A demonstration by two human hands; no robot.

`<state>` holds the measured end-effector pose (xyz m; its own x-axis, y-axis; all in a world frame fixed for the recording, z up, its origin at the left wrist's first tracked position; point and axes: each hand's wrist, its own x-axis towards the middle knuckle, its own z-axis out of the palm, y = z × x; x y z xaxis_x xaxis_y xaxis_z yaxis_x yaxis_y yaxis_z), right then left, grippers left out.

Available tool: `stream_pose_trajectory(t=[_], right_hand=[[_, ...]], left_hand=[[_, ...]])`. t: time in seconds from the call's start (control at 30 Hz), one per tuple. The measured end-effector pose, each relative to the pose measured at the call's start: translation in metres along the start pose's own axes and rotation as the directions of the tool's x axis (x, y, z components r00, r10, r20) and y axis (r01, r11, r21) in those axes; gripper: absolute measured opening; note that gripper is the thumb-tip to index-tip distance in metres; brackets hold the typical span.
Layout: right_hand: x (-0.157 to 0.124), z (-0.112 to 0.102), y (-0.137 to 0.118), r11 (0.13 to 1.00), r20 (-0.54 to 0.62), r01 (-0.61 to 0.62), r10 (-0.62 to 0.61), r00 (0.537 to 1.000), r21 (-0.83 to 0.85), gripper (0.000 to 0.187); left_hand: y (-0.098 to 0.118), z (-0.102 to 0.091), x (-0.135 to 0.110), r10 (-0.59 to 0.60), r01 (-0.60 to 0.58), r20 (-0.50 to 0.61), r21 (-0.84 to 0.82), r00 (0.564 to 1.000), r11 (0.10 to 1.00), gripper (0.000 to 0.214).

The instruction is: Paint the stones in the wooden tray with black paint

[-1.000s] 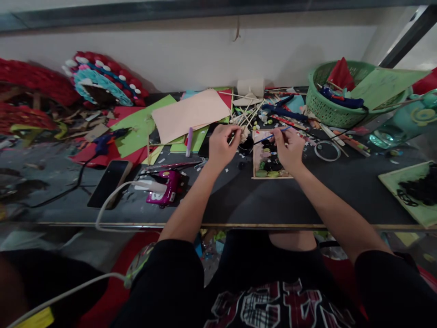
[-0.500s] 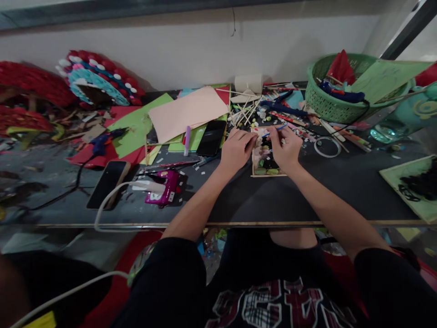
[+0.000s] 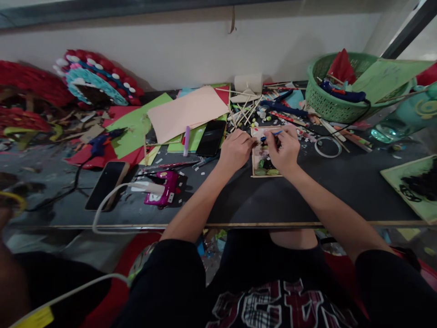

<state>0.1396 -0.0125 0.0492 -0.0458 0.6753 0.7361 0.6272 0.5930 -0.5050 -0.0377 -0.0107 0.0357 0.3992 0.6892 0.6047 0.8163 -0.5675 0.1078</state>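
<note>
A small stick-edged panel (image 3: 256, 164) lies flat on the dark table, with green pebble-like pieces (image 3: 261, 171) along its near edge and dark and pinkish patches above them. My right hand (image 3: 286, 148) is over the panel's right side, its fingers closed on a thin blue pen-like tool (image 3: 275, 134) whose tip points left. At the panel's left edge is my left hand (image 3: 236, 149). Its fingers are bent and pinched together near the tool's tip; whatever is between them is too small to make out. My hands cover part of the panel.
Behind the panel lie thin sticks (image 3: 243, 111), scraps and a dark blue glue gun (image 3: 285, 108). A green basket (image 3: 336, 107) stands back right, beside a bottle (image 3: 392, 127). Leftward are a black phone (image 3: 211, 138), a second phone (image 3: 107, 186) and a purple power strip (image 3: 163, 189).
My right hand has shifted slightly left and the blue tool's tip now sits closer to my left fingers. At the far left, part of another person's hand has come into view.
</note>
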Motion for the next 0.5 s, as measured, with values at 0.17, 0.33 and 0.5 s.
stream_pose_trajectory(t=[0.17, 0.33, 0.5], right_hand=[[-0.003, 0.005, 0.008, 0.997, 0.043, 0.071, -0.072, 0.996, 0.021, 0.031], [-0.005, 0.01, 0.017, 0.972, -0.046, 0.234, -0.234, 0.971, 0.002, 0.028], [-0.007, 0.009, 0.015, 0.905, 0.002, 0.42, -0.421, 0.907, -0.064, 0.024]], left_hand=[[0.002, -0.001, 0.0, -0.001, 0.001, 0.01, 0.068, 1.0, 0.998, 0.034], [-0.017, -0.005, 0.003, 0.221, -0.22, -0.014, 0.029, 0.975, 0.975, 0.033], [-0.038, -0.015, 0.006, 0.274, -0.262, 0.012, -0.259, 0.962, 0.93, 0.027]])
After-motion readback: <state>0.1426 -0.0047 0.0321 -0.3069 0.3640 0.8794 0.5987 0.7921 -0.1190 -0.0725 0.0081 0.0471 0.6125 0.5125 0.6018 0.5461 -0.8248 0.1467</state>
